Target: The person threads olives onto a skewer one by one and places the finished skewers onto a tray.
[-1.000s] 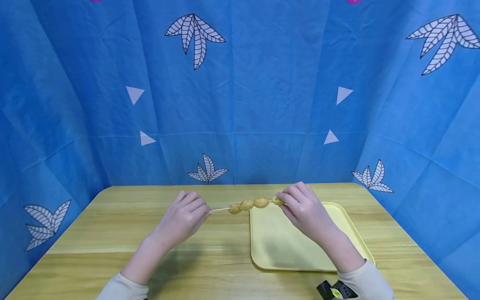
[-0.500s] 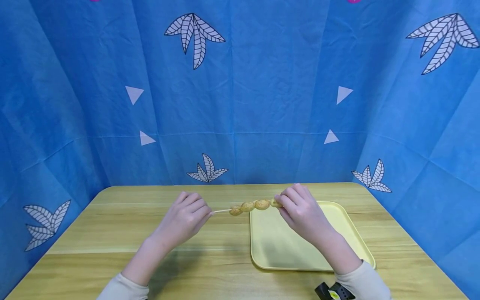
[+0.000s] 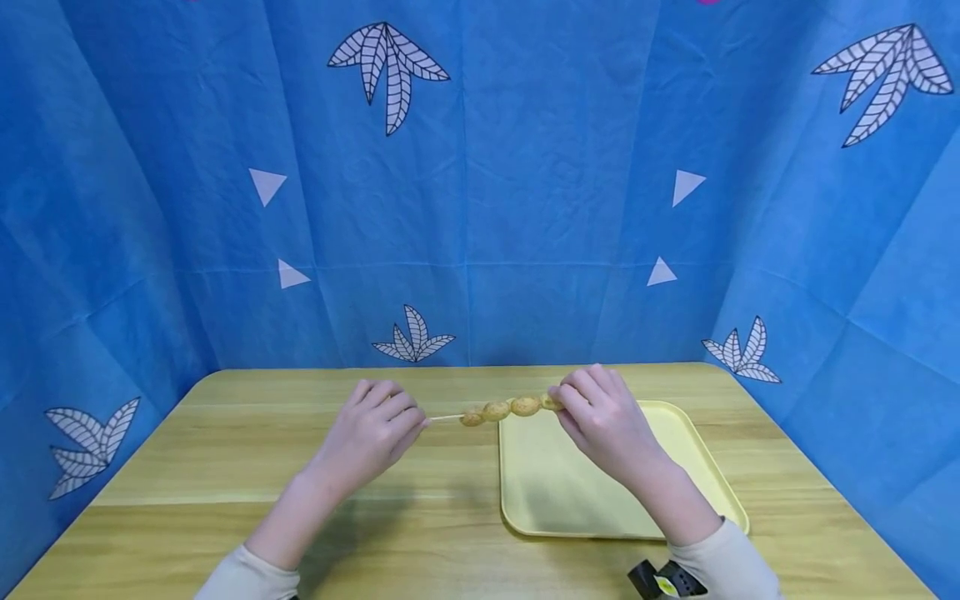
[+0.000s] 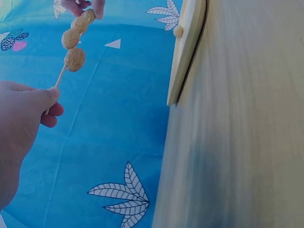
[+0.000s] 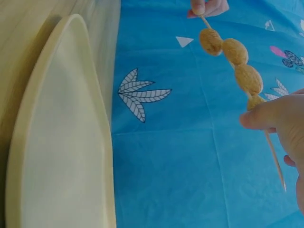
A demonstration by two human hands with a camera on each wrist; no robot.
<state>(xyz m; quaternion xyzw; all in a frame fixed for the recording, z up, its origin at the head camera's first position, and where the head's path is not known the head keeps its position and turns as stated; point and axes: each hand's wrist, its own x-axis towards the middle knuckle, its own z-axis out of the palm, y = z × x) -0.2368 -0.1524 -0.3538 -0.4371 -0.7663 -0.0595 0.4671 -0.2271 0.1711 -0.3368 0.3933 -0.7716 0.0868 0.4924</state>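
Above the table, my two hands hold a thin wooden skewer [image 5: 274,159] nearly level between them. Several tan, rough-skinned oval balls [image 3: 496,411] are threaded on it. With thumb and fingers, my left hand [image 3: 375,427] pinches the bare stick at the left end. My right hand [image 3: 603,425] grips the rightmost ball [image 5: 254,101], partly hidden under the thumb in the right wrist view. Beyond that hand the pointed stick end sticks out. The left wrist view shows the ball nearest my left hand [image 4: 75,59] with bare stick below it.
A pale yellow rectangular tray [image 3: 577,492] lies on the right half of the wooden table [image 3: 420,542], under my right forearm. In the left wrist view a small round tan ball [image 4: 178,31] shows at the tray. Blue patterned curtains [image 3: 525,208] surround the table.
My right hand has shifted slightly left along the skewer with the rightmost ball, which now sits closer to its neighbour. My left hand has stayed almost still.
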